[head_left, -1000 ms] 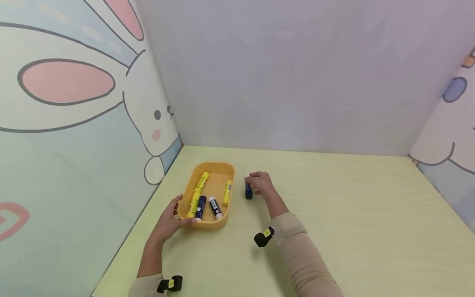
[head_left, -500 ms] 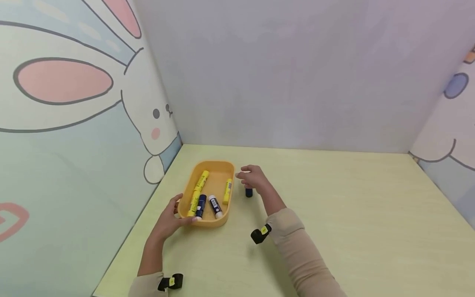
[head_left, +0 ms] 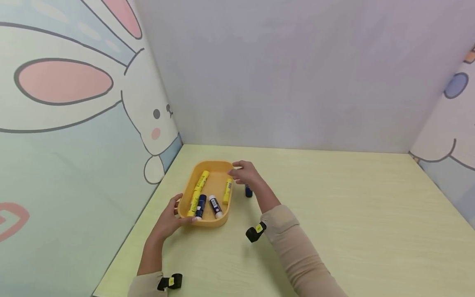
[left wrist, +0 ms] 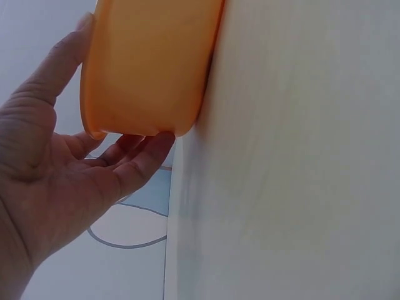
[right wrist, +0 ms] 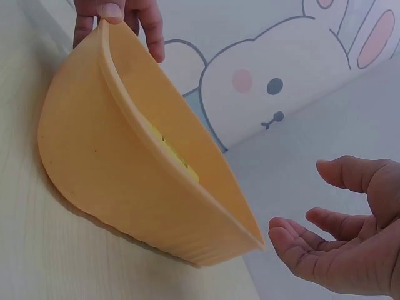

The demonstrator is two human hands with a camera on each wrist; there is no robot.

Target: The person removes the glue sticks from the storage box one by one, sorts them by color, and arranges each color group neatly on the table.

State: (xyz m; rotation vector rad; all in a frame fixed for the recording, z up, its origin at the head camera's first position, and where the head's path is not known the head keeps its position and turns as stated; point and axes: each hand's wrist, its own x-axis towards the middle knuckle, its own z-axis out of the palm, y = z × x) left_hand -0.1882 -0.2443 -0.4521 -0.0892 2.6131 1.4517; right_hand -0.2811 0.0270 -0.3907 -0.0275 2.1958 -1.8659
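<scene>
An orange tray (head_left: pixel 213 223) stands on the table at left centre. My left hand (head_left: pixel 168 222) grips its near left corner, thumb on the rim and fingers against the outer wall (left wrist: pixel 150 69). Inside lie yellow glue sticks (head_left: pixel 202 180) along the left side, another yellow one (head_left: pixel 227 192) by the right wall, and two navy-and-white ones (head_left: pixel 215 206) near the front. My right hand (head_left: pixel 246 174) hovers at the tray's far right rim, fingers loosely bent, holding nothing in the right wrist view. Partly hidden under it, a navy glue stick (head_left: pixel 248 191) is on the table.
The pale yellow table (head_left: pixel 352 214) extends to the right. A rabbit-painted wall (head_left: pixel 81 173) borders its left side close to the tray, and a plain grey wall (head_left: pixel 289 82) rises behind. Both wrists carry small black cameras (head_left: pixel 256 232).
My right hand has come away from the navy glue stick and moved left to the tray's rim. The glue stick stayed on the table. My left hand and the tray have kept their places.
</scene>
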